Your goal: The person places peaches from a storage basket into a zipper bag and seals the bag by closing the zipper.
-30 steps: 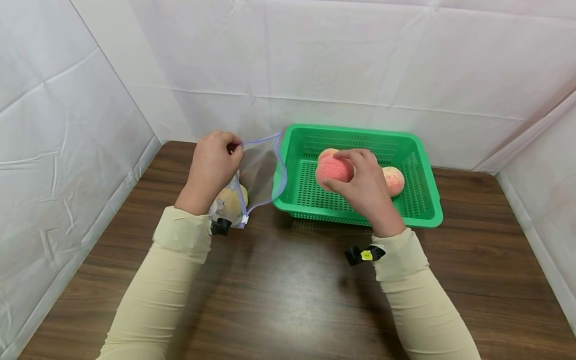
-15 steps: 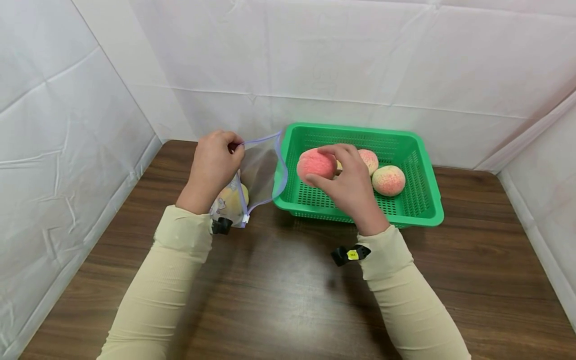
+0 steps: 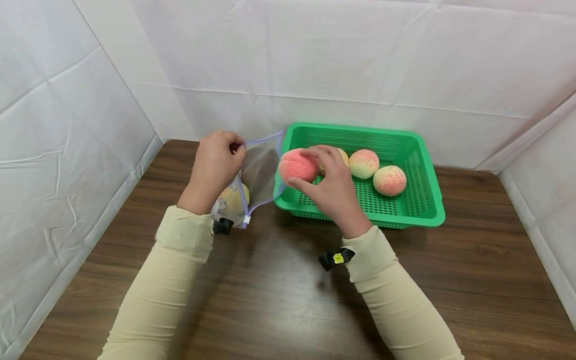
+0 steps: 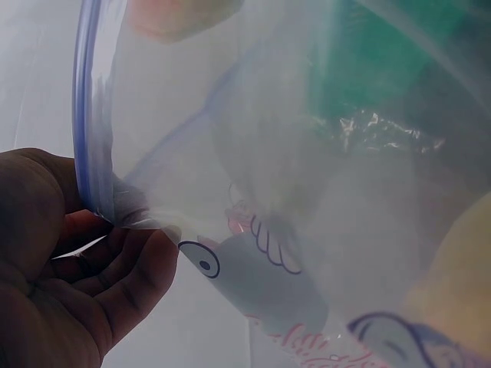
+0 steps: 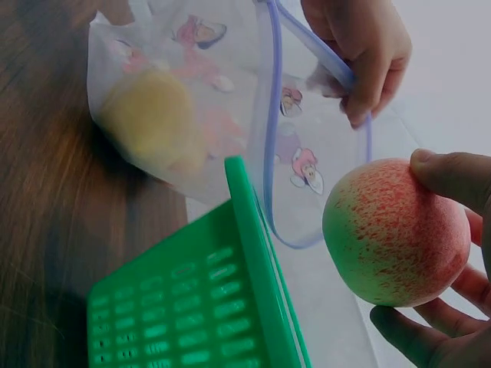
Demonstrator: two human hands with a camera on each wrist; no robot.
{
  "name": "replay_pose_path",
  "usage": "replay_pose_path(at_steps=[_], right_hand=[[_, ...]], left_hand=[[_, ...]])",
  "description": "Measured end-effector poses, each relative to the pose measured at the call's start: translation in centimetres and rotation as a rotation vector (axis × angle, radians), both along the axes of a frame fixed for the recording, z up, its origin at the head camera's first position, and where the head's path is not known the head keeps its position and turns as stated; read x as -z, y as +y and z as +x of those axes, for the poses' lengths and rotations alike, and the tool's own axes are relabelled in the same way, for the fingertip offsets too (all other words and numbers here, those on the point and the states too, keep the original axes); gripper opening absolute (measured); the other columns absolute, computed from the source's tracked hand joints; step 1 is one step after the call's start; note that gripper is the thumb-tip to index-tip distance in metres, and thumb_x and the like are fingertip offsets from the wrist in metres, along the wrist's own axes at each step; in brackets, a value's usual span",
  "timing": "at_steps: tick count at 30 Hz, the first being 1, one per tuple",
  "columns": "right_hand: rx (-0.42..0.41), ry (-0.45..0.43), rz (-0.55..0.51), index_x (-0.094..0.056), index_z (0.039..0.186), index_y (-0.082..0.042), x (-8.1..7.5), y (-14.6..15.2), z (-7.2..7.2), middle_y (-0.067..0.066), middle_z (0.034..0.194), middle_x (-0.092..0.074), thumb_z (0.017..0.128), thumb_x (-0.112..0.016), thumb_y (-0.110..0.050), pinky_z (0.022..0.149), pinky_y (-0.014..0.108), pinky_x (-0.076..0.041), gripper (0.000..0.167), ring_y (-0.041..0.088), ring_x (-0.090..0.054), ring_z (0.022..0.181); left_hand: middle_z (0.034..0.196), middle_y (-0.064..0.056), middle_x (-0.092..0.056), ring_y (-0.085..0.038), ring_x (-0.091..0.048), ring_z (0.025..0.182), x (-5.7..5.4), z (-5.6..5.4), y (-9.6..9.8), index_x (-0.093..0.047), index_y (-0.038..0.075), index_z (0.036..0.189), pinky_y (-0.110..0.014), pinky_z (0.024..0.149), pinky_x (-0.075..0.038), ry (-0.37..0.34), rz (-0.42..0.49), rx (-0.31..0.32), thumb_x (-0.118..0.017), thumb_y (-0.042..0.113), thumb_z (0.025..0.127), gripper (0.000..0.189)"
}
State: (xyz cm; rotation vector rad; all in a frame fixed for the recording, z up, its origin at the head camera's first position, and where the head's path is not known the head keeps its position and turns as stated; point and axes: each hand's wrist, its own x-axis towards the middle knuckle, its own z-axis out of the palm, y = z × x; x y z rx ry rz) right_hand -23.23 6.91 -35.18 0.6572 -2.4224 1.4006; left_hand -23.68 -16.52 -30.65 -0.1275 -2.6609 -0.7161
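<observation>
My left hand [image 3: 217, 162] pinches the rim of a clear zip bag [image 3: 258, 172] with a purple edge, and the bag's mouth gapes toward the right. Printed cartoon figures show on its film in the right wrist view, and a yellowish fruit [image 5: 149, 111] lies inside. In my right hand [image 3: 332, 182] is a pink peach [image 3: 298, 166], gripped between thumb and fingers, over the left end of the green basket [image 3: 355, 219] and close to the bag's mouth. Two speckled peaches and a yellower one, partly hidden by the right hand, sit in the basket, the rightmost peach [image 3: 389, 181] in full view.
The basket stands on a dark wooden table [image 3: 270, 300], near the white sheeted back wall [image 3: 342, 60]. More white sheeting [image 3: 58, 150] hangs on the left side, with another sheet on the right. The basket's left rim is beside the bag's mouth.
My right hand has carried the pink peach leftward across the basket to the bag's mouth, uncovering the peaches behind it. The left hand and the bag have hardly moved.
</observation>
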Motion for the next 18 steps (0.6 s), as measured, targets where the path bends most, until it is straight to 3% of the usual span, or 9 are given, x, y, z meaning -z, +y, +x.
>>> replay_pose_path(at_steps=[7, 18], right_hand=[[-0.043, 0.007, 0.016, -0.062, 0.125, -0.016, 0.1, -1.0, 0.3, 0.004, 0.131, -0.052, 0.076, -0.082, -0.034, 0.087, 0.033, -0.054, 0.056, 0.017, -0.049, 0.120], [-0.092, 0.096, 0.063, -0.063, 0.123, -0.013, 0.9, -2.2, 0.0, 0.006, 0.128, -0.055, 0.077, -0.082, -0.034, 0.089, 0.033, -0.052, 0.054, 0.018, -0.050, 0.120]], left_hand=[[0.090, -0.016, -0.069, -0.029, -0.062, 0.084, 0.0, 0.0, 0.0, -0.073, -0.001, 0.094, -0.041, 0.075, -0.052, -0.012, 0.012, 0.002, -0.056, 0.009, 0.092, 0.020], [0.088, -0.015, -0.070, -0.028, -0.062, 0.082, 0.1, -0.1, 0.1, -0.073, -0.001, 0.092, -0.041, 0.074, -0.052, 0.002, 0.003, -0.009, -0.057, 0.011, 0.091, 0.020]])
